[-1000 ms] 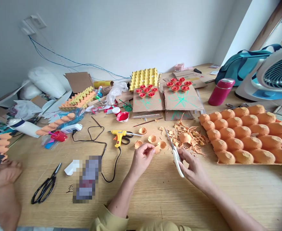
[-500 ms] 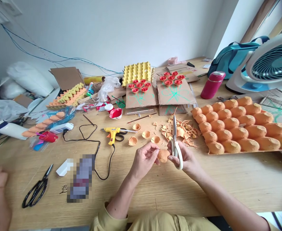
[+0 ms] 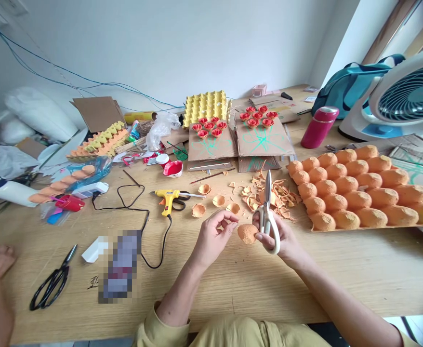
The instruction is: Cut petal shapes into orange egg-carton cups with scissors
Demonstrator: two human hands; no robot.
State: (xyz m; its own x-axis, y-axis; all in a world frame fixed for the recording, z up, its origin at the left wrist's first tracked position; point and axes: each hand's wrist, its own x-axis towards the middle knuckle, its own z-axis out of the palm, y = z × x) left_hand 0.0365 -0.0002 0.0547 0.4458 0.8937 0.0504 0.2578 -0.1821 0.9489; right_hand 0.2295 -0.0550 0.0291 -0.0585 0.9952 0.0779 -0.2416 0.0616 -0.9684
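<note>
**A:** In the head view, what differs from a second back?

**B:** In that earlier picture the left hand (image 3: 213,237) sits low by the small cut cups (image 3: 218,201) on the table (image 3: 305,284), and nothing orange is between the hands. Now an orange cup (image 3: 247,233) is off the wood, between both hands, just in front of the scrap pile (image 3: 272,192).

**A:** And the right hand (image 3: 285,238)?

**B:** It is clamped through the white loops of the scissors (image 3: 268,207). A second back the blades slant. Now they stand nearly upright and closed together, with their tips over the scraps.

**A:** Which hand carries the cup?

**B:** That is hard to say. Half a second back the left fingertips press on it. Now they look loosened and perhaps just clear of it, while the right fingers below the handle touch its far side. The lens squeezes that spot, so whether the left hand pinches the cup cannot be told.

**A:** What does that mean for the work?

**B:** Probably a fresh piece is up and being turned into position, and no blade meets it yet. The orange egg tray (image 3: 359,193) lies to the right, and neither hand touches it.
</note>
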